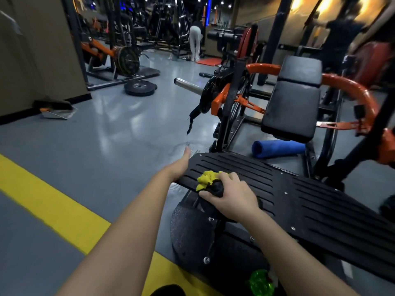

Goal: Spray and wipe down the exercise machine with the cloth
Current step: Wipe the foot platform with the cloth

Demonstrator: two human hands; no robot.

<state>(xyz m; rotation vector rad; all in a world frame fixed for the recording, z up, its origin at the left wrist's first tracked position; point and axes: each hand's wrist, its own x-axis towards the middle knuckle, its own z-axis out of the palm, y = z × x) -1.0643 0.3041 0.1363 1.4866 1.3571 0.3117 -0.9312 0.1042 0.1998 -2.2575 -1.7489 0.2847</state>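
Evidently early: my right hand (233, 195) grips the cloth (205, 179) on the footplate (310, 201). I cannot tell my left hand's (180, 165) grip at its edge. The seat pad (292, 107) seemingly awaits.

footplate (320, 210): my cloth (206, 179) bunched near its left end, gripped by my right hand (233, 193); my left hand (180, 165) at its left edge | floor (106, 135): weight plate (140, 87) flat, dustpan (55, 111) by wall (32, 60) | under seat (292, 107): blue roll (277, 148)

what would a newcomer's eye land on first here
The right hand bunching a yellow cloth on the black footplate, centre frame. Then the yellow stripe crossing the grey floor at lower left, and the blue roll under the seat at right.
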